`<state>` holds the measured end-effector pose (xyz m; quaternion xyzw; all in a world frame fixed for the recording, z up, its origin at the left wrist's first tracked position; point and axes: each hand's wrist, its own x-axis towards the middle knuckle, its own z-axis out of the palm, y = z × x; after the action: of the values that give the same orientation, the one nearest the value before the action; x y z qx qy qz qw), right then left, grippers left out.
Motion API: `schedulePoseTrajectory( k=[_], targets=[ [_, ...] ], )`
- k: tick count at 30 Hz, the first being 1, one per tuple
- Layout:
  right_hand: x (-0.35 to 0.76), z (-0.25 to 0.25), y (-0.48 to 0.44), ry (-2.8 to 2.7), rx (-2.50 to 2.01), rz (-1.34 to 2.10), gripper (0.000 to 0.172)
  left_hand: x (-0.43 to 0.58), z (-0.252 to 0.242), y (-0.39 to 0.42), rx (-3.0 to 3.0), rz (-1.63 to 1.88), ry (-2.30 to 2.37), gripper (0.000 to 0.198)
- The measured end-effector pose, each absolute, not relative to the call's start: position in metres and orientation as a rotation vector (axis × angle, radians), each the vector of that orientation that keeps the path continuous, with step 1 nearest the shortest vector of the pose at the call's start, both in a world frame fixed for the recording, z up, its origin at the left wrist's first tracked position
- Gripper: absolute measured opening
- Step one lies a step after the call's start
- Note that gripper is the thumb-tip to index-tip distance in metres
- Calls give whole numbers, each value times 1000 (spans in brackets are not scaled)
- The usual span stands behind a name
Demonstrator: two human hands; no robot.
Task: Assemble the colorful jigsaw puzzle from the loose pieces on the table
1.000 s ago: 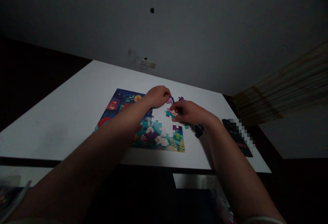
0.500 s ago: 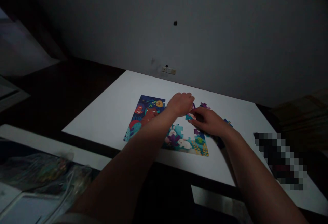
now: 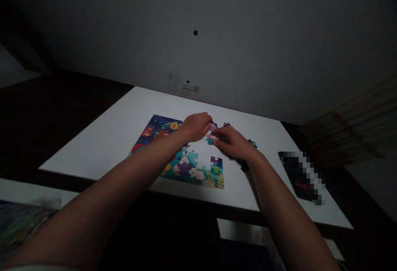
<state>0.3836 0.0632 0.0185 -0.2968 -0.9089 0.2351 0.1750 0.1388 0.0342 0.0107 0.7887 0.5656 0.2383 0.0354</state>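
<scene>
A partly assembled jigsaw puzzle (image 3: 198, 174) with a bear, rabbits and flowers lies on the white table, open in its middle and upper right. Above that gap, my left hand (image 3: 196, 126) is curled closed, its fingertips at a purple puzzle piece (image 3: 214, 127). Just to the right, my right hand (image 3: 234, 142) pinches a teal and pink puzzle piece (image 3: 211, 140) between thumb and fingers. The two pieces are close together. My left forearm covers part of the puzzle's lower left.
Loose pieces, one purple (image 3: 227, 124) and one blue (image 3: 252, 143), lie beyond and beside my right hand. A dark, partly pixelated flat object (image 3: 299, 180) rests on the table's right side. Behind the table (image 3: 102, 139) stands a wall with a socket strip (image 3: 190, 87).
The view has swung right, so the table and puzzle sit farther left. My hands stay over the same area, and more of the purple piece shows between them.
</scene>
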Motion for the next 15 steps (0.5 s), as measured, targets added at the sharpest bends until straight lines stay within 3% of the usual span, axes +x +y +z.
schedulePoseTrajectory(
  k=[5, 11, 15],
  targets=[
    [388, 22, 68, -2542, -857, 601, 35, 132, 14, 44, 2290, 889, 1741, 34],
    [388, 25, 67, -2614, -855, 506, 29, 121, 40, 72, 2094, 788, 1919, 30],
    [386, 22, 65, -2710, -889, 480, 41, 107, 30, 80, 2007, 800, 2073, 31]
  ],
)
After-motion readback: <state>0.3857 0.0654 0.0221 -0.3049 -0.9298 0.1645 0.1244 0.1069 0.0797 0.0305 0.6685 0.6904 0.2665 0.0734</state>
